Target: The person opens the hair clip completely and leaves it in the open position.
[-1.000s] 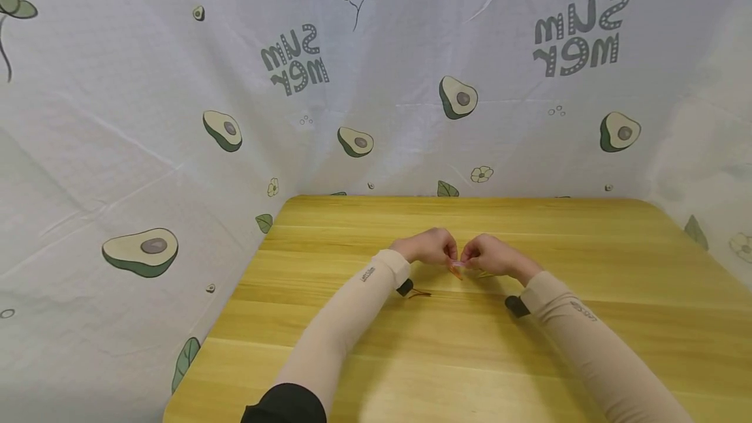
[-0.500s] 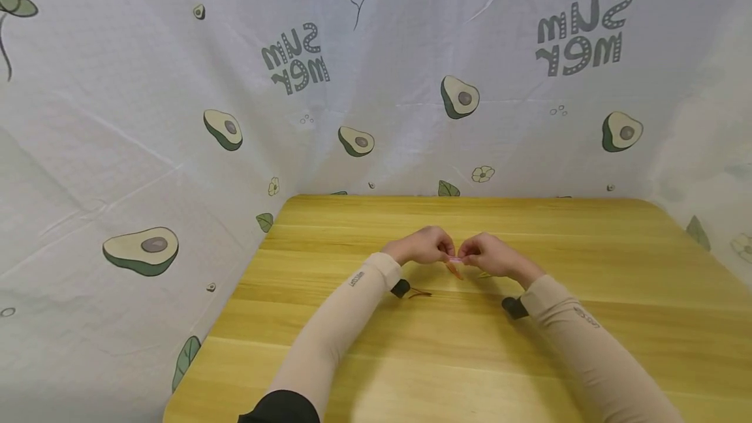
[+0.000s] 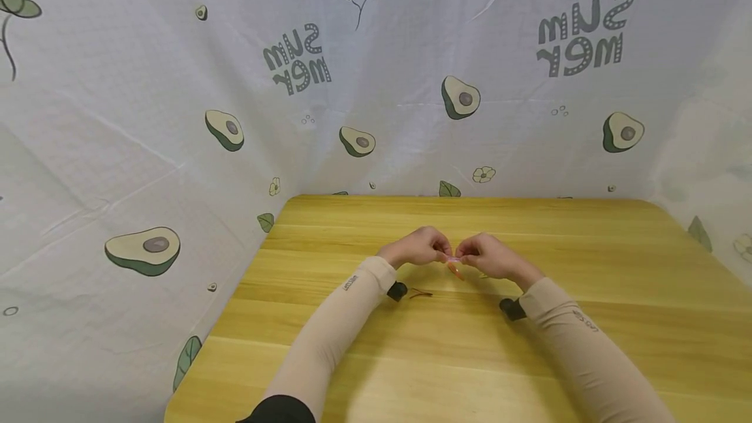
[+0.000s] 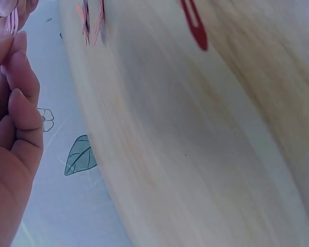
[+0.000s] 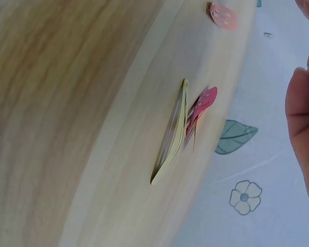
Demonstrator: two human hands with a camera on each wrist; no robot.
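In the head view my left hand [image 3: 418, 247] and my right hand [image 3: 490, 256] meet above the table. Between their fingertips they pinch a small pink hair clip [image 3: 452, 259]; the left wrist view shows it as a thin, striped pink clip [image 4: 12, 23], partly covered by fingers. Just below it an orange hair clip [image 3: 455, 271] lies on the table. A yellow snap clip [image 5: 179, 136] and a dark pink clip [image 5: 203, 105] lie near my right hand. To the left lies a reddish clip [image 3: 420, 292], which appears as a red clip [image 4: 195, 25] in the left wrist view.
The wooden table [image 3: 435, 338] has rounded far corners. Behind it and at its sides hangs a white cloth [image 3: 399, 51] printed with avocados, leaves and letters. Black wrist cameras, such as the left one [image 3: 397, 291], jut below both sleeves.
Both hands have shifted slightly left, the left one more, with the pink hair clip between them. More of the orange clip shows beneath. The other clips stay where they were.
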